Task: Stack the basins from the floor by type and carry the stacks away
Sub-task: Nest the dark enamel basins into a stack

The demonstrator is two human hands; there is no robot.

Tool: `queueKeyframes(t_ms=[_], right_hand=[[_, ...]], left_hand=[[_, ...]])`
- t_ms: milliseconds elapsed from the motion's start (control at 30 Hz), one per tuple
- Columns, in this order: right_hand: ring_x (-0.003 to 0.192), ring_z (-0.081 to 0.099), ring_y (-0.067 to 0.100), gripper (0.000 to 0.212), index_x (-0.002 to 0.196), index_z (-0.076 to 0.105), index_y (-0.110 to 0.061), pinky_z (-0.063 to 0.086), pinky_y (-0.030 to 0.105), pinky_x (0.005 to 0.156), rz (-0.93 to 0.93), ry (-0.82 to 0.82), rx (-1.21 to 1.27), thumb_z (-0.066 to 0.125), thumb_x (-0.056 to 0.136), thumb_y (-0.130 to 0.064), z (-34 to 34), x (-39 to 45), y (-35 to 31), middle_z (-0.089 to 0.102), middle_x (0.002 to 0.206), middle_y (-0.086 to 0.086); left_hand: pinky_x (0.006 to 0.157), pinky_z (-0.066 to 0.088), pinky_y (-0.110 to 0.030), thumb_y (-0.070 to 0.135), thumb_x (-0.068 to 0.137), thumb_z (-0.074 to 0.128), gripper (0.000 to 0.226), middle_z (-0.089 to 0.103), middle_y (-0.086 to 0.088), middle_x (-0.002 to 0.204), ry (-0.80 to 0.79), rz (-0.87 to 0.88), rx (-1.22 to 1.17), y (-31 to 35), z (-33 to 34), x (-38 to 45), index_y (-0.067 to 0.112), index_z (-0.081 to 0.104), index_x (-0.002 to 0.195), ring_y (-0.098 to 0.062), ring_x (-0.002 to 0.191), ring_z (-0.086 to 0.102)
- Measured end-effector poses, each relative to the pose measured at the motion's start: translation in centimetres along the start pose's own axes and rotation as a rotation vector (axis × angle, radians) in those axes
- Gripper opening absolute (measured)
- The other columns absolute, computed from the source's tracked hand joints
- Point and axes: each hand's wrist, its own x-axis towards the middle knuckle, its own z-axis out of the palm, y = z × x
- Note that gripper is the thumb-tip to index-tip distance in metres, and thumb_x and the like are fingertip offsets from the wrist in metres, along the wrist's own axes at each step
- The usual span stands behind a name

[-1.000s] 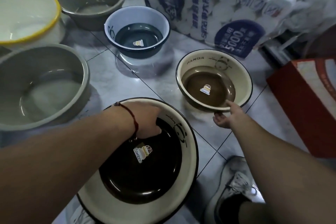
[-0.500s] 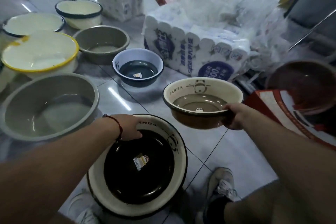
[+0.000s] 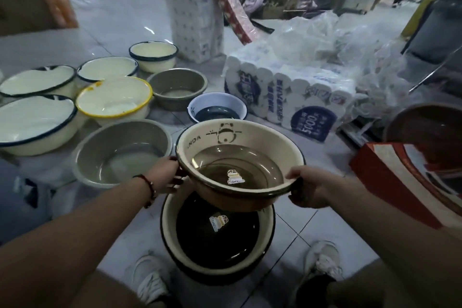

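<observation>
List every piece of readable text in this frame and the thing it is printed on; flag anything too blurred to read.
"NDA", first letters hidden: inner wall of the held panda basin.
"Bambo", end cut off: sticker inside that basin.
Similar sticker in the larger panda basin below: too tilted to read surely.
"5000": dark round label on the tissue roll pack.
Other print on that pack: too blurred to read.

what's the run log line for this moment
step: stacking | both hands hold small panda basin | above large panda basin | not nested
</observation>
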Motion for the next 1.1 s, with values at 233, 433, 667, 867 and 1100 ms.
queueKeyframes(t_ms=[233, 433, 667, 867, 1100], right_hand=[[0.054, 0.045, 0.014, 0.021, 0.066, 0.050, -0.011, 0.042, 0.023, 0.063, 0.056, -0.063, -0.246, 0.051, 0.087, -0.008, 2.4, 0.0, 3.7, 0.047, 0.052, 0.002], [0.059, 0.048, 0.016, 0.013, 0.086, 0.055, -0.009, 0.037, 0.022, 0.054, -0.115, 0.119, -0.792, 0.062, 0.086, -0.020, 3.6, 2.7, 8.3, 0.053, 0.071, 0.007], [0.123, 0.054, 0.026, 0.055, 0.139, 0.045, -0.006, 0.045, 0.029, 0.097, -0.232, 0.009, -1.299, 0.062, 0.090, -0.026, 5.7, 2.9, 11.7, 0.054, 0.137, 0.013], [0.120, 0.055, 0.027, 0.049, 0.133, 0.049, -0.020, 0.046, 0.035, 0.096, -0.335, 0.086, -1.669, 0.057, 0.088, -0.035, 5.3, 3.9, 9.6, 0.056, 0.133, 0.005], [0.125, 0.046, 0.032, 0.061, 0.140, 0.041, -0.021, 0.042, 0.041, 0.101, -0.541, 0.194, -1.701, 0.058, 0.086, -0.045, 6.6, 7.8, 1.3, 0.047, 0.138, 0.008]], left_hand=[[0.058, 0.046, -0.026, 0.022, 0.090, 0.064, 0.015, 0.063, -0.009, 0.074, 0.057, -0.104, 0.217, -4.1, -2.8, -1.8, 0.007, 0.062, 0.089, -0.020, 0.062, 0.060], [0.053, 0.040, -0.023, 0.025, 0.087, 0.065, 0.018, 0.067, -0.007, 0.081, 0.025, -0.155, 0.539, -8.2, -2.8, -2.2, 0.014, 0.063, 0.100, -0.019, 0.063, 0.057], [0.100, 0.045, -0.031, 0.044, 0.092, 0.054, 0.056, 0.052, -0.005, 0.140, -0.158, 0.108, 1.322, -8.1, 0.1, -2.5, 0.019, 0.044, 0.141, -0.022, 0.125, 0.052], [0.099, 0.046, -0.035, 0.042, 0.090, 0.053, 0.055, 0.053, -0.005, 0.137, -0.198, 0.382, 1.464, -5.4, 2.2, -1.7, 0.026, 0.041, 0.142, -0.025, 0.124, 0.053], [0.102, 0.040, -0.044, 0.042, 0.092, 0.047, 0.065, 0.031, -0.014, 0.151, 0.083, 0.632, 1.619, -0.2, 2.5, 3.8, 0.027, 0.022, 0.150, -0.033, 0.129, 0.042]])
